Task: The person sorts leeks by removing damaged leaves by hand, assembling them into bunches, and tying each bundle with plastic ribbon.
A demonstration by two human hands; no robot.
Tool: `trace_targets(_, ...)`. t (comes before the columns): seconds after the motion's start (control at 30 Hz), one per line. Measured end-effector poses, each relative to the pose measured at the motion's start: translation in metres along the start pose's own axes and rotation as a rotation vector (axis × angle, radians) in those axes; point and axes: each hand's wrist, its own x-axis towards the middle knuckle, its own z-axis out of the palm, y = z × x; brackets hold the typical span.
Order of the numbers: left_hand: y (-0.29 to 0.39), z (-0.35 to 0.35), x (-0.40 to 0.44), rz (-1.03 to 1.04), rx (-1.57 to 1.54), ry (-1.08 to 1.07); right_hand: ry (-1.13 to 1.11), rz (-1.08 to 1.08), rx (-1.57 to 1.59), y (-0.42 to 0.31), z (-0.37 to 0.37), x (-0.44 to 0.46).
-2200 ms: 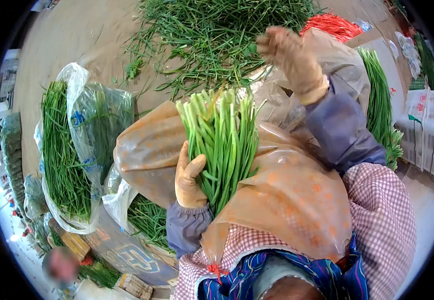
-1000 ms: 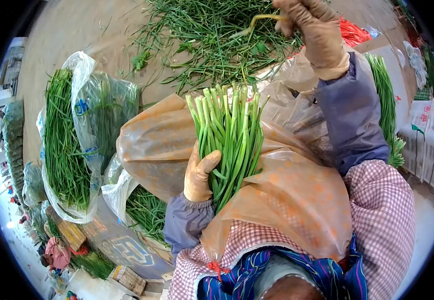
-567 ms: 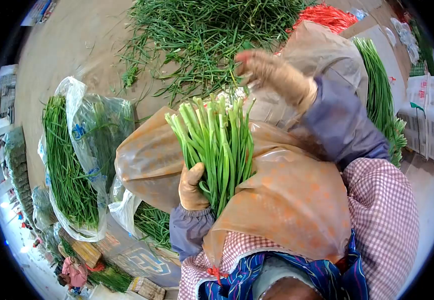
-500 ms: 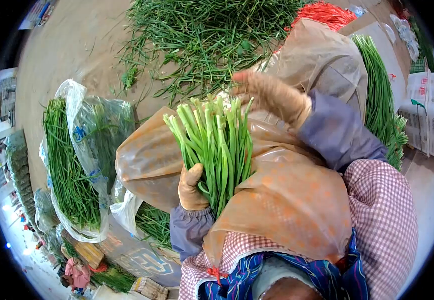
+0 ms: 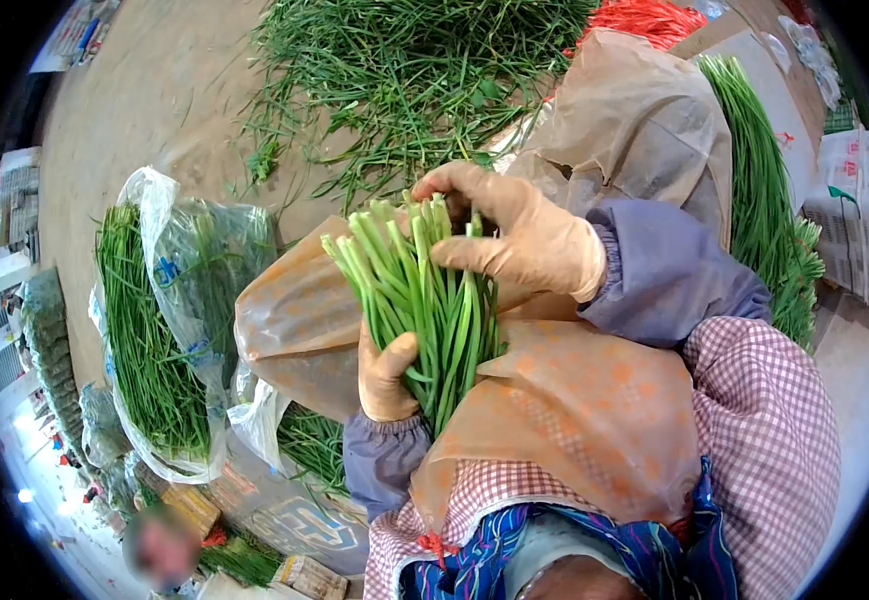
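A bunch of chive-like green stalks (image 5: 419,300) with pale cut ends stands over my lap, those ends pointing away from me. My left hand (image 5: 386,375), in a tan glove, is closed round the lower left of the bunch, thumb in front; its other fingers are mostly hidden. At the top right of the bunch, my gloved right hand (image 5: 524,225) has its thumb on the front of the stalks and its fingers curled over the cut ends. Beneath the bunch, a translucent orange-patterned plastic apron (image 5: 594,390) covers my lap.
Loose green stalks (image 5: 424,70) lie heaped on the floor ahead. Left is a clear plastic bag (image 5: 219,270) of long greens (image 5: 149,340). More long greens (image 5: 754,170) lie at the right, near a white printed box (image 5: 854,210). Red ties (image 5: 644,22) sit at the back.
My right hand has come left and down from beside the bunch onto its cut ends, and its fingers have curled round them. My left hand keeps its hold on the bunch.
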Motion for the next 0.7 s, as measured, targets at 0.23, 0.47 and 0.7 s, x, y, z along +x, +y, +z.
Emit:
trace_targets(0.23,-0.003,-0.004,0.0,-0.041,-0.178,0.0,0.182,0.028,0.388,0.016,0.004,-0.009)
trace_targets(0.47,-0.005,-0.01,0.0,-0.043,-0.166,0.014,0.264,-0.462,-0.195,-0.003,-0.022,0.006)
trace_targets(0.7,-0.003,0.001,0.001,0.022,-0.077,0.054,-0.139,-0.398,-0.84,-0.006,-0.021,0.034)
